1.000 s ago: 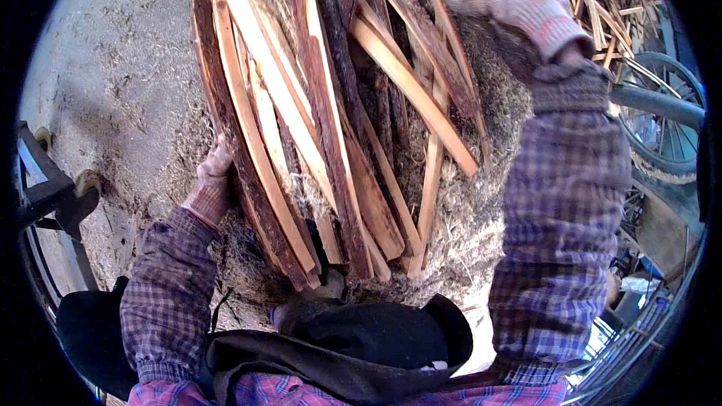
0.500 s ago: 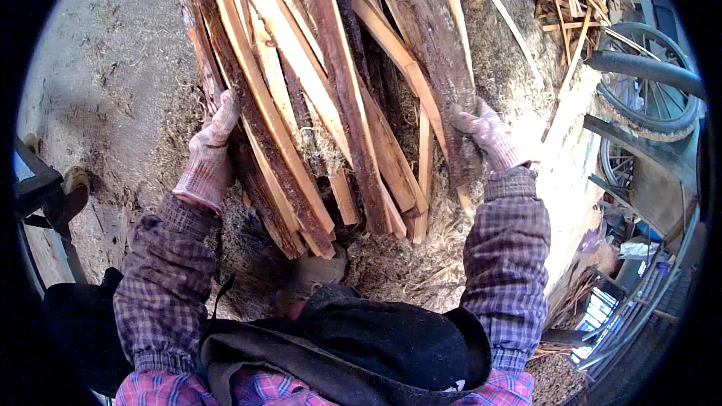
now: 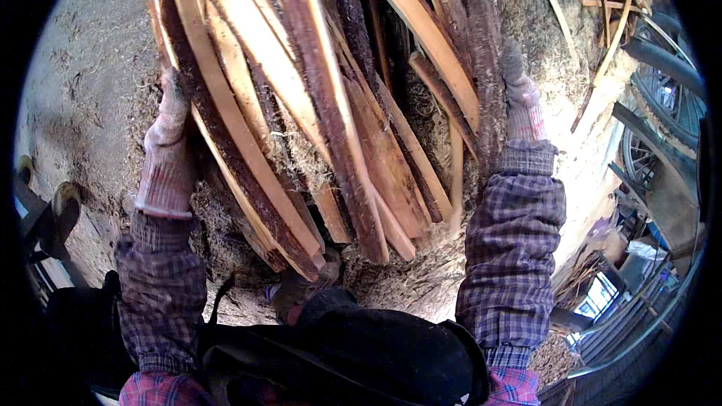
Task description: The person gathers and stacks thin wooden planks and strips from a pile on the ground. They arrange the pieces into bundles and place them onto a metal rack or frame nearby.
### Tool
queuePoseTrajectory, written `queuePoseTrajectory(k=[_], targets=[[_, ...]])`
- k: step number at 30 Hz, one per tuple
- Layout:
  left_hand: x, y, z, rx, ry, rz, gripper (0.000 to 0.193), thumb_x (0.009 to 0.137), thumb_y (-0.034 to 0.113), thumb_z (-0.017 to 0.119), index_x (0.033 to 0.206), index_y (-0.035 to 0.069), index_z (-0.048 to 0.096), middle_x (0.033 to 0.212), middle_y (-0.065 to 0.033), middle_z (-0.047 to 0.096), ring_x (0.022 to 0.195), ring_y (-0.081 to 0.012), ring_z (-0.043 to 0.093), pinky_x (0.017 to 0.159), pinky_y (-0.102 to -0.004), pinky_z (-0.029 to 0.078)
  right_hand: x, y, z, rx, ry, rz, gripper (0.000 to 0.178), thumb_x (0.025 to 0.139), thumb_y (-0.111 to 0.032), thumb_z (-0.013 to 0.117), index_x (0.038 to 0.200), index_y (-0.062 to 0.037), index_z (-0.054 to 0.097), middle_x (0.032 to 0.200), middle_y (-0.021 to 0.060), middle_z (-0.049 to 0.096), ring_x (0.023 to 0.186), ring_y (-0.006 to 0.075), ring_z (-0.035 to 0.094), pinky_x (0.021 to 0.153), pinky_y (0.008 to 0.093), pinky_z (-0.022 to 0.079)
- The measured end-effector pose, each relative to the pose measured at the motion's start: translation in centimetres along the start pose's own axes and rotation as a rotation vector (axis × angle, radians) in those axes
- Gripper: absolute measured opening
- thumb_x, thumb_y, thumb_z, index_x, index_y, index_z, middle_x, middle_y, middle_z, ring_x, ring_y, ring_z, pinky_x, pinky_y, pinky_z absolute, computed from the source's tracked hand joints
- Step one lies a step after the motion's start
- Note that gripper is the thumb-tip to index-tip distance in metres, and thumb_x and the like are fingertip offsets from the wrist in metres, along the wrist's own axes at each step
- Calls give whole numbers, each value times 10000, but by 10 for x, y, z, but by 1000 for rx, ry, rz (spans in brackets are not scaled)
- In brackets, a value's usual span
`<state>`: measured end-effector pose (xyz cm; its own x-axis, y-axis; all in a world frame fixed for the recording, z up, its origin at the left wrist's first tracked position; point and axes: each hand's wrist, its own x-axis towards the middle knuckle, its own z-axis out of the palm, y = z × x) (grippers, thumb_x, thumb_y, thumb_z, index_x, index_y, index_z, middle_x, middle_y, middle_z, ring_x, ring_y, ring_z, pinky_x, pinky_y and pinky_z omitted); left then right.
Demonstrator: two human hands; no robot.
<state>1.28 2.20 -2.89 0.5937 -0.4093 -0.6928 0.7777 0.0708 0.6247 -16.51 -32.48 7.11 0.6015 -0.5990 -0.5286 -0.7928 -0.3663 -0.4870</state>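
Note:
A bundle of long split wood strips [image 3: 226, 94], several with dark bark along one side, lies between my two hands. My left hand [image 3: 164, 146], in a pale dirty knit glove, is closed against the left edge of the bundle; its fingertips are partly hidden by the wood. On the opposite side my right hand [image 3: 523, 98], gloved too, presses against an outer bark-covered slab [image 3: 489, 53], its fingers partly out of sight. The near ends of the strips fan out unevenly just in front of my body. Their far ends run past the upper edge.
Sawdust and wood shavings cover the ground [image 3: 90, 98]. More thin sticks [image 3: 617, 0] lie piled at the far right, near a spoked wheel [image 3: 662, 105]. Dark metal parts [image 3: 56, 214] stand at the left. A dark shoe [image 3: 308, 286] shows under the strips' near ends.
The bundle looks larger and nearer, and its strips have shifted against each other. My hands have moved farther apart and farther forward along its sides.

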Motion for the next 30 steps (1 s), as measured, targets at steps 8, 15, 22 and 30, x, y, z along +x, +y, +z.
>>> queuePoseTrajectory(k=[8, 15, 22, 30], targets=[[-8, -13, 5, -13, 38, -72, 594, 844, 488, 416, 1275, 85, 350, 1174, -57, 467, 1028, -208, 475, 866, -333, 410, -16, 6, 21, 106, 1, 89, 845, 717, -490, 597, 1341, -47, 238, 1281, 229, 390, 1189, 310, 388, 989, 355, 317], [1, -19, -1, -59, 9, -101, 595, 843, 471, 433, 1281, 80, 335, 1176, -59, 458, 1031, -201, 465, 870, -325, 403, -16, -9, 28, 132, 18, 147, 840, 723, -528, 561, 1339, -49, 250, 1280, 218, 398, 1193, 300, 387, 995, 346, 305], [12, -45, -2, -220, -57, -47, 481, 833, 330, 484, 1214, 57, 376, 1037, -50, 481, 885, -163, 480, 757, -277, 410, -28, -22, 36, 148, 32, 201, 838, 729, -565, 525, 1336, -50, 262, 1279, 207, 405, 1198, 291, 385, 1000, 337, 294], [6, -33, 25, -320, -297, -13, 354, 819, 178, 534, 1131, 39, 437, 879, -43, 508, 715, -127, 495, 623, -232, 417, -56, -60, 35, 134, 144, 219, 842, 736, -607, 484, 1333, -52, 275, 1278, 195, 414, 1203, 280, 384, 1007, 327, 281]])
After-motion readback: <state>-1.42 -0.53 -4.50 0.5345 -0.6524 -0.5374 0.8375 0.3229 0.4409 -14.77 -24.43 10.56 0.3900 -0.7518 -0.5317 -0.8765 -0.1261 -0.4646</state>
